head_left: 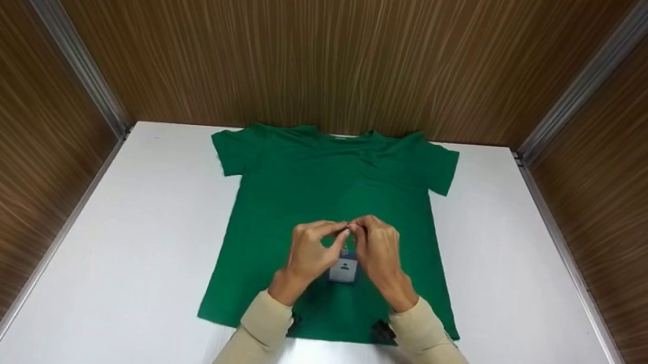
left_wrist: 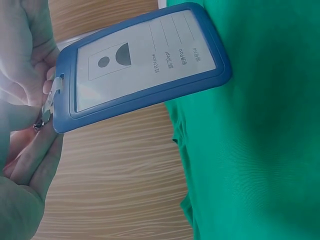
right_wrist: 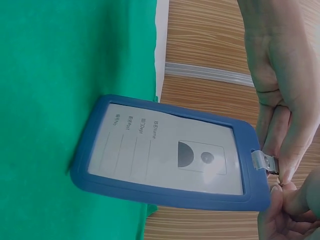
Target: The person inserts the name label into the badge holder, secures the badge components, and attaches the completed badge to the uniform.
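Note:
A blue-framed ID badge (head_left: pixel 343 271) hangs by its short clear strap (right_wrist: pixel 260 160) over the front of a green T-shirt (head_left: pixel 323 193). In both wrist views its card shows a printed head-and-shoulders figure and ruled lines. My left hand (head_left: pixel 310 250) and right hand (head_left: pixel 379 250) meet above the badge, their fingertips close together. Thumb and fingers of each pinch the small metal clip (left_wrist: pixel 46 116) at the strap's end. The clip is partly hidden by the fingers, so I cannot tell if its jaws are parted.
The T-shirt lies spread flat on a white table (head_left: pixel 140 237), neckline at the far edge. Wood-patterned panels (head_left: pixel 334 50) stand behind and at both sides, joined by grey metal rails (head_left: pixel 592 81). Dark wrist devices (head_left: pixel 384 331) sit under the beige sleeves (head_left: pixel 269 322).

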The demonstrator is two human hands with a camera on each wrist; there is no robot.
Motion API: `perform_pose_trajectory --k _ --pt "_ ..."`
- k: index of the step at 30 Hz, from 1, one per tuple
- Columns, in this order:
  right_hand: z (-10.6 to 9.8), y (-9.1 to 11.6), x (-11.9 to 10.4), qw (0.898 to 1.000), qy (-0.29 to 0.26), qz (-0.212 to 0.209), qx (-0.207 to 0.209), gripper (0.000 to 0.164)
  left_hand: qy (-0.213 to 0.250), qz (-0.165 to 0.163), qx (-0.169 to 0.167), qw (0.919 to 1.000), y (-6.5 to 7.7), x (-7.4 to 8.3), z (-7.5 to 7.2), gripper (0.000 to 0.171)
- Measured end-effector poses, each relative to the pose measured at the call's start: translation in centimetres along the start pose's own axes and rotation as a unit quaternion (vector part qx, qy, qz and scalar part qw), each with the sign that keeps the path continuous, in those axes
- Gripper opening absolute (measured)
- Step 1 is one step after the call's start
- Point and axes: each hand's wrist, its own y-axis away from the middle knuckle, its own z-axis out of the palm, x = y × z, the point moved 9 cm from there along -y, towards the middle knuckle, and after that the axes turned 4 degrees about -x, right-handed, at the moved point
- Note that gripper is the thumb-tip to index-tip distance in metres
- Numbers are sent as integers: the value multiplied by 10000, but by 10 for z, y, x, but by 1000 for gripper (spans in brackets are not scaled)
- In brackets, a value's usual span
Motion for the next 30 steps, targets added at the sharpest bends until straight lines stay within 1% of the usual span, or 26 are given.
perform_pose_trajectory --k 3,10,12,21,26,30 --pt "-1 0 0 10000 -8 22 7 7 -7 -19 -1 10000 0 0 1 15" --pt "-3 -1 -1 10000 24 95 5 7 -12 -297 -77 9995 0 -3 3 17" --pt "-3 -1 0 9999 11 128 12 7 -18 -313 -91 9995 0 -3 3 19" --pt "-3 -5 9 9984 -293 436 -228 13 94 -42 -98 9999 2 -1 4 23" --pt "-5 -7 10 9969 -529 476 -338 13 198 73 -31 9998 2 -1 3 25" --pt "-4 -7 10 9949 -678 477 -566 11 221 110 9 9997 1 -3 2 27"
